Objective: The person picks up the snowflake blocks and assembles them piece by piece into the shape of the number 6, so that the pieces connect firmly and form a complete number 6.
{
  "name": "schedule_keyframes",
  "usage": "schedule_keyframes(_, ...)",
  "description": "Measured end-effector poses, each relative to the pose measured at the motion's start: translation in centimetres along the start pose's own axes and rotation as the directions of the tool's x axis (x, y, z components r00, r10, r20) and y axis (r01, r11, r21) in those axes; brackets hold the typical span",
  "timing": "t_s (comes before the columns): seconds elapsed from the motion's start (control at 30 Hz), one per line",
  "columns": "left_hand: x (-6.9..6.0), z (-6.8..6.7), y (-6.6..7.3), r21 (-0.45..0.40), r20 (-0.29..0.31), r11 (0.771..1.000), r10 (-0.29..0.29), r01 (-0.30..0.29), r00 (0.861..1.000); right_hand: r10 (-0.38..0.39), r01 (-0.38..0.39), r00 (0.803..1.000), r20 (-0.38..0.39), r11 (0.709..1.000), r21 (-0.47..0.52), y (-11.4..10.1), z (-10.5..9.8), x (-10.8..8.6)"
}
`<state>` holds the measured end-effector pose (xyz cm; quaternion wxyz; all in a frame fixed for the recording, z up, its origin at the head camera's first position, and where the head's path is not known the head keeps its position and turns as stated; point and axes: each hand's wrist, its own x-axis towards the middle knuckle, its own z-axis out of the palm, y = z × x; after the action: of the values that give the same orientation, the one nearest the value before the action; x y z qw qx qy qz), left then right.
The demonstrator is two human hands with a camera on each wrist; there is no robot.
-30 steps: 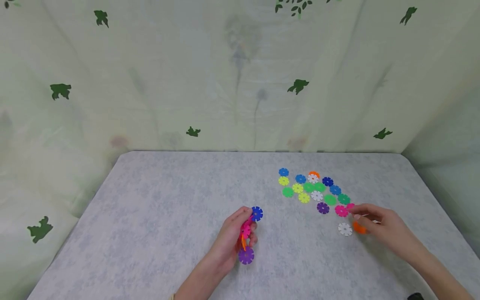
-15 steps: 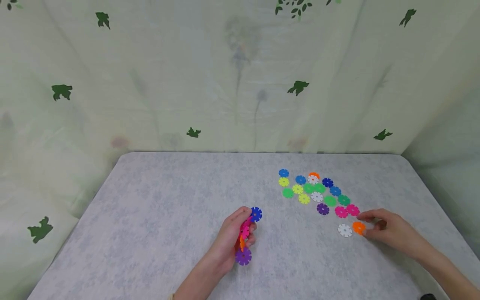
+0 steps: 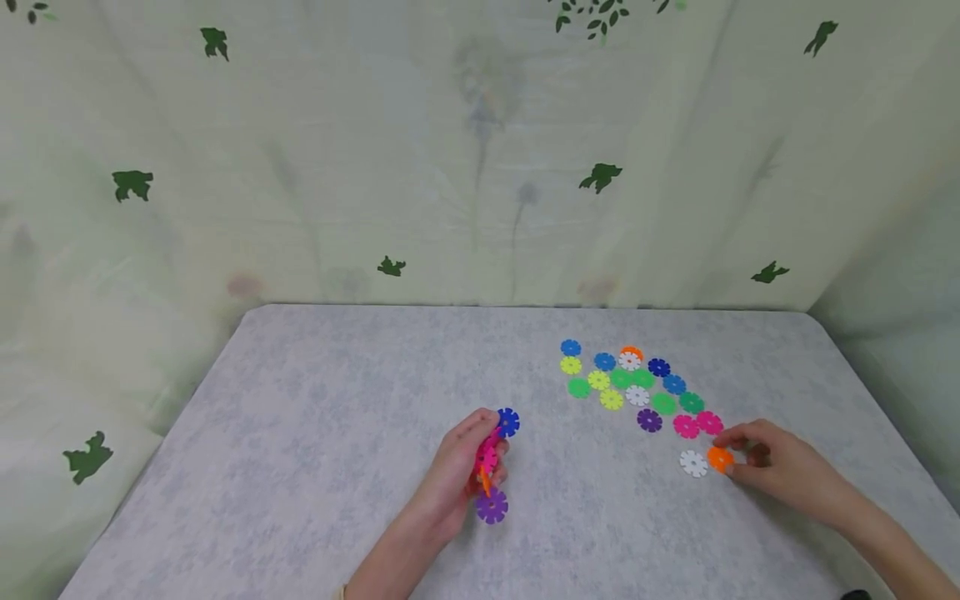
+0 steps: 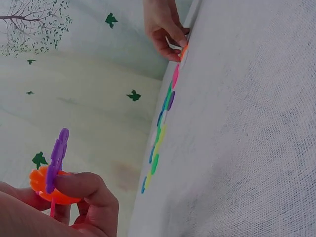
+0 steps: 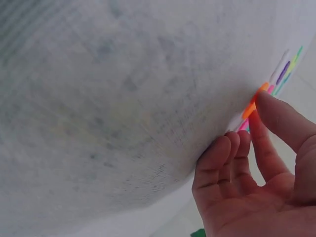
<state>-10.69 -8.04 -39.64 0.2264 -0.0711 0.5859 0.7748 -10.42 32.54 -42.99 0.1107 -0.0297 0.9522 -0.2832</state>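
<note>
My left hand grips a joined chain of notched plastic discs. In it I see a blue disc at the top, a pink disc, an orange one edge-on, and a purple disc at the lower end. The left wrist view shows the purple disc slotted into the orange disc beside the thumb; the palm side is partly hidden. At the right, my right hand pinches a loose orange disc by its edge, thumb and index finger on it. A white disc lies just left of it.
Beyond the right hand, several loose discs lie spread flat on the grey table, among them pink, purple and yellow ones. A pale curtain with green bird shapes stands behind the table.
My right hand has left the pink disc, which lies beside the other pink one, and now pinches the orange disc. The left hand has shifted slightly, still holding its chain.
</note>
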Motion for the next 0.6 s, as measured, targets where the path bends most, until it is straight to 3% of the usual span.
schedule_keyframes(0.2,-0.11,-0.01,0.31,0.065,-0.001,0.998,0.016,-0.015,1.0,-0.032,0.032,0.999,0.027,0.999,0.02,0.33,-0.1,-0.16)
schedule_keyframes(0.47,-0.15,-0.19,0.52,0.081,0.011,0.996,0.043,-0.044,0.999,-0.127,0.126,0.988,0.091,0.992,0.019,0.06,-0.09,-0.22)
schedule_keyframes(0.6,-0.11,-0.27,0.56,0.072,0.023,0.997,0.04,-0.041,0.999,-0.128,0.127,0.984,0.122,0.992,0.012,-0.31,-0.24,0.12)
